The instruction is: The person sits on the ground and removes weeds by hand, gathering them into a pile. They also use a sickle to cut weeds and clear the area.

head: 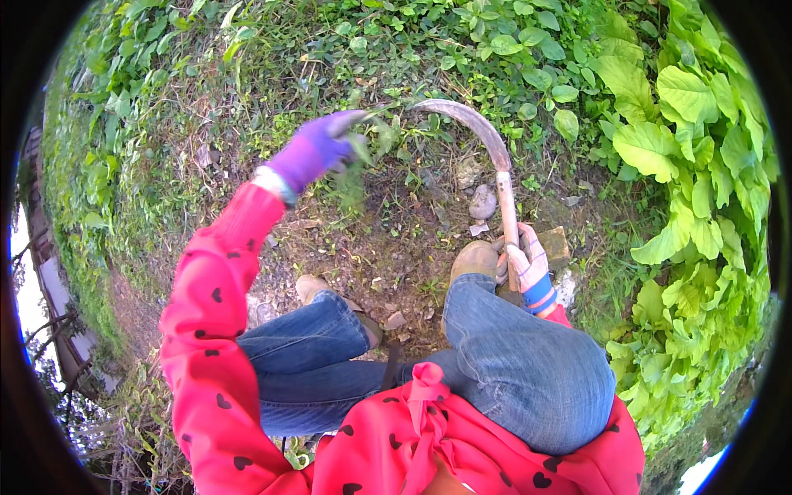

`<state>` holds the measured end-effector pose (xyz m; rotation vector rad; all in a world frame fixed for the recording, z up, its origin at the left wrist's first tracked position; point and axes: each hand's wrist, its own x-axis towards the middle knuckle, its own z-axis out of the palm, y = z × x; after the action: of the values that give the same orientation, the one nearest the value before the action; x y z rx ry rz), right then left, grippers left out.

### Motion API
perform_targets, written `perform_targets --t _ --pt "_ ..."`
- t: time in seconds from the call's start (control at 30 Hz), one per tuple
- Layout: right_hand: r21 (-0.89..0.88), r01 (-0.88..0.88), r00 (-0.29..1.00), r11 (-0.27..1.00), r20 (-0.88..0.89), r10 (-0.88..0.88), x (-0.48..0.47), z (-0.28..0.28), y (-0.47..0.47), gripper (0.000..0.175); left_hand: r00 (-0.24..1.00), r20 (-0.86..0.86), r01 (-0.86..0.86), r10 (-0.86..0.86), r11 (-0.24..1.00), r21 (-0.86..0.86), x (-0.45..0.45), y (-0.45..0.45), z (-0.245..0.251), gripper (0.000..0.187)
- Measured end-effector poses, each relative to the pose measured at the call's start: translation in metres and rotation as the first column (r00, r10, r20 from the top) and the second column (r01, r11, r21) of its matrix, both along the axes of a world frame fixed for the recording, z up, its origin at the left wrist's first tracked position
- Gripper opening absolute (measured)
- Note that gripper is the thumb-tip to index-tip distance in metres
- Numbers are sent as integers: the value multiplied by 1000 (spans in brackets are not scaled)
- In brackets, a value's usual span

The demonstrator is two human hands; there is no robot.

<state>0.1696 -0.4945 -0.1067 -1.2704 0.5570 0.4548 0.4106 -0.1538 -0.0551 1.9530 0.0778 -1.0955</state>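
My left hand [322, 148], in a purple glove with grey fingertips, is closed on a small bunch of pulled green weeds [365, 145], blurred at its fingers. A sickle [476, 124] with a curved, worn metal blade and a wooden handle is in my right hand [523, 257], which wears a pale glove with a blue cuff. The hand grips the lower handle beside my right shoe. The blade curves to the left, its tip close to the weeds in front of my left hand.
Low weeds [371, 49] cover the ground ahead. Broad-leaved green plants [687, 93] line the right side. A rounded stone [482, 203] lies left of the sickle handle, and a squarish stone [554, 246] sits beside my right hand. Bare soil [371, 253] shows between my feet.
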Motion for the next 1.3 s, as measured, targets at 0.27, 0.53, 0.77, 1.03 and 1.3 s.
perform_targets --t 0.27,0.53,0.77,1.03,1.3 --pt "-91 95 995 991 -23 -97 2 23 -2 50 737 509 341 -444 895 287 -44 -17 -48 29" --pt "-190 -19 999 982 38 27 2 15 -4 47 896 443 8 -27 999 45 -39 96 -10 16" --pt "-188 -166 985 968 9 171 -7 27 -14 55 929 132 -339 347 938 -77 -50 101 -11 23" --pt "-472 -421 842 775 115 528 31 12 32 68 939 261 -199 224 973 -120 -61 95 -2 20" --pt "-511 -454 782 730 164 601 18 11 35 67 512 662 471 -547 823 317 -63 95 36 27"
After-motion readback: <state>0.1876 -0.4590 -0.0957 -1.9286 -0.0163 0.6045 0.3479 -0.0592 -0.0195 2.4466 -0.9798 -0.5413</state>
